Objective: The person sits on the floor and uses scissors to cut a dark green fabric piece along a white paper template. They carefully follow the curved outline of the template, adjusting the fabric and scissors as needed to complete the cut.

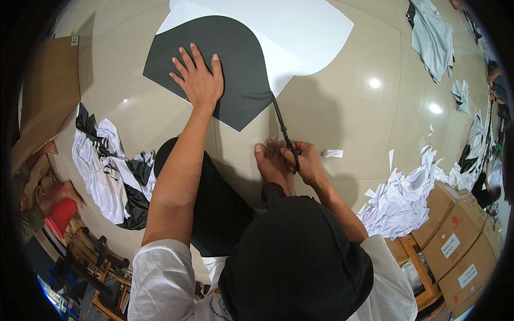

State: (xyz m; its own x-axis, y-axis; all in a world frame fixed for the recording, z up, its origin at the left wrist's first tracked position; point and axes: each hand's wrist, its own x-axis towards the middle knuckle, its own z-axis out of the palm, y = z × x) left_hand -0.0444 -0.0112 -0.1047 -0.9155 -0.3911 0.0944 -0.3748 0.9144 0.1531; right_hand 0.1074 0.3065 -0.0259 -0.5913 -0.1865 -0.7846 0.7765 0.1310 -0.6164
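Observation:
A dark grey sheet [238, 59] with a rounded far edge and a pointed near corner lies on the floor, with narrow white strips along parts of its border. My left hand [197, 77] rests flat on it, palm down and fingers spread. My right hand [306, 163] grips the handles of long dark scissors [282, 122]. Their blades meet the sheet's right edge, next to a white part of it; how far apart they stand is hard to see. A larger white sheet [300, 32] lies beyond and partly under the grey one.
My bare foot [276, 166] is beside the scissors' handles. White and black garments [110, 166] lie at left, near a cardboard box [51, 80]. At right are a heap of white scraps [401, 200], stacked cartons [455, 235] and light grey cloth [432, 40]. Another person's foot [67, 193] shows at far left.

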